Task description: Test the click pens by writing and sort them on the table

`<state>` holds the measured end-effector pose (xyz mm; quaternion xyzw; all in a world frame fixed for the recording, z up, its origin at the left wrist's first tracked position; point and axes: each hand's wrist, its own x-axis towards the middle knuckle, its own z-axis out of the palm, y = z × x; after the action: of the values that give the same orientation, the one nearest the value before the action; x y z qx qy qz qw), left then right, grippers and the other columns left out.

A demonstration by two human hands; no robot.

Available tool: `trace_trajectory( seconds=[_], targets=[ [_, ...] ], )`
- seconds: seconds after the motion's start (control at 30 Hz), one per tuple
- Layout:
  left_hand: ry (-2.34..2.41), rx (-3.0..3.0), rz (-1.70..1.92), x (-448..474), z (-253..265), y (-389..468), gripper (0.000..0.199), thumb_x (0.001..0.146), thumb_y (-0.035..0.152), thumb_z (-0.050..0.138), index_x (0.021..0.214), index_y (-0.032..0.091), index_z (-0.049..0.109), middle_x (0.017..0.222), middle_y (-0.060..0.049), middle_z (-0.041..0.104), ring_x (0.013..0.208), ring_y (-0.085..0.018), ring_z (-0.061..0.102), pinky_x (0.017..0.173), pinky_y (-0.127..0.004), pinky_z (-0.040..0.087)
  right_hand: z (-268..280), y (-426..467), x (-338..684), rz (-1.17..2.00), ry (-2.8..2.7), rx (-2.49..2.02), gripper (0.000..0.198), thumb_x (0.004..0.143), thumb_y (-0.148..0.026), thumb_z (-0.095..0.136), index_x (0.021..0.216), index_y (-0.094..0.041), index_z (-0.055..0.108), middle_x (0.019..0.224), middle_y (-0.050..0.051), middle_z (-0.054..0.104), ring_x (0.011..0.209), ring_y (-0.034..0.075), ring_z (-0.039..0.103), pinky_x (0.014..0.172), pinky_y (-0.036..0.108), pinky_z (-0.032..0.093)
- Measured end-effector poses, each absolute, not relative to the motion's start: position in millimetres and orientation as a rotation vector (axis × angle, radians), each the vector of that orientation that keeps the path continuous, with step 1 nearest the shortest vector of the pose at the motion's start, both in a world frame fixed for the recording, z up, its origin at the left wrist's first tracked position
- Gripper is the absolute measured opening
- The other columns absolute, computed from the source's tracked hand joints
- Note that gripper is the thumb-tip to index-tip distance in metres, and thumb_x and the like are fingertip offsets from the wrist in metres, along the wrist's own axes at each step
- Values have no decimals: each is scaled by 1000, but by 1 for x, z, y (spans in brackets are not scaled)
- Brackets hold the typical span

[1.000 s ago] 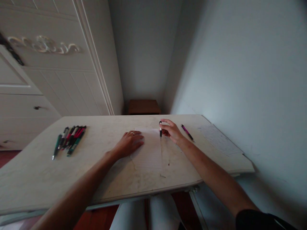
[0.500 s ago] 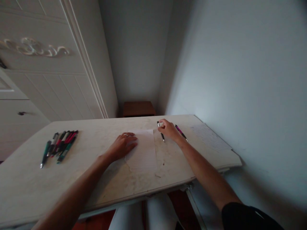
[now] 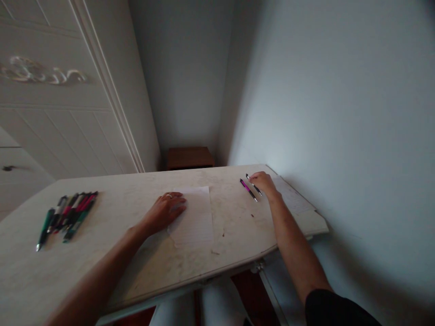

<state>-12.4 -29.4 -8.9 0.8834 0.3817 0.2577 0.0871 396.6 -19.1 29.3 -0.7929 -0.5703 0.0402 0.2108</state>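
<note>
One pen (image 3: 257,188) sits between the right hand's (image 3: 265,184) fingers (image 3: 254,177).

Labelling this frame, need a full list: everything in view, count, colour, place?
table: 1, stained white, centre
lined sheet: 1, white, mid-table
second sheet: 1, pale, table's right edge
held pen: 1, black and white, table's right side
purple pen: 1, purple and black, just left of held pen
bunch of pens: count unclear, green/black/white/pink, table's left
specks: at least 3, brownish, on table
cabinet: white, left
low furniture: 1, brown, behind table
walls: grey-blue, behind and right
floor: reddish, below table
sleeve: 1, black, lower right
left grip: 1, bare, ringed, on lined sheet
right grip: 1, bare, at held pen
</note>
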Motion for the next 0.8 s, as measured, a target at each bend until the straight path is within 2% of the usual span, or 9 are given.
trace_trajectory(
  seconds=[0.23, 0.37, 0.6, 0.8],
  targets=[
    [1158, 2605, 769, -12, -7, -29, 34, 87, 47, 52, 104, 26, 73, 116, -10, 68, 107, -28, 63, 97, -48, 49, 24, -17, 395, 165, -1596, -2237, 16, 69, -24, 71, 83, -17, 77, 84, 12, 76, 79, 21, 70, 64, 23, 45],
    [1151, 2620, 759, -13, -7, -29, 35, 88, 47, 51, 105, 25, 72, 116, -10, 68, 108, -27, 63, 98, -47, 49, 23, -17, 393, 188, -1606, -2213, 17, 75, -29, 66, 82, -18, 77, 85, 12, 77, 82, 21, 70, 65, 22, 45],
    [1141, 2611, 774, -13, -8, -28, 36, 88, 47, 51, 104, 24, 72, 116, -11, 68, 108, -27, 63, 97, -48, 49, 27, -19, 387, 172, -1602, -2169, 21, 79, -19, 57, 83, -19, 78, 94, 12, 76, 90, 21, 70, 73, 23, 45],
    [1104, 2583, 802, -15, -6, -28, 36, 88, 49, 51, 105, 25, 72, 117, -10, 68, 108, -26, 62, 98, -46, 49, 34, -19, 381, 83, -1542, -2103, 27, 84, -24, 50, 89, -20, 76, 98, 10, 75, 91, 20, 68, 73, 24, 44]
  ],
)
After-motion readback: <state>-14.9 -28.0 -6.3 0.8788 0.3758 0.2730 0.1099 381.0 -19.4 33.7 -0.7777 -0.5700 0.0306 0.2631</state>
